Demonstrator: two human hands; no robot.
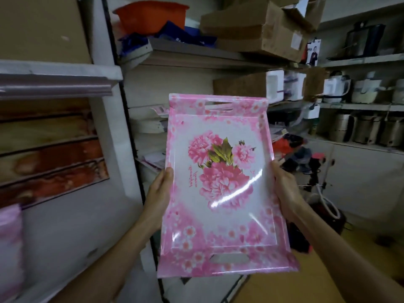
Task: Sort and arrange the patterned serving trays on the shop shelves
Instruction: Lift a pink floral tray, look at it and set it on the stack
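White shop shelving (354, 61) fills the background, carrying brown cardboard boxes (260, 33) up top. In front, held up in mid-air, face toward the camera, is a glossy pink rectangular floral-print serving tray (220, 186) with cut-out handles; its small pink script is too blurred to read. The left hand (160, 193) grips its left edge and the right hand (284, 189) its right edge, thumbs on the front.

Dim storeroom, lined with pale shelving (358, 60) on the back and right walls. Cardboard boxes (260, 33) stacked high on the top shelf, beside an orange plastic tub (150, 16) and blue bags (185, 36). White appliances (334, 87) along the middle right shelf; metal pots (367, 130) below. White cabinet (367, 178) underneath. Yellowish floor (341, 270) at lower right. White post (122, 127) at left.
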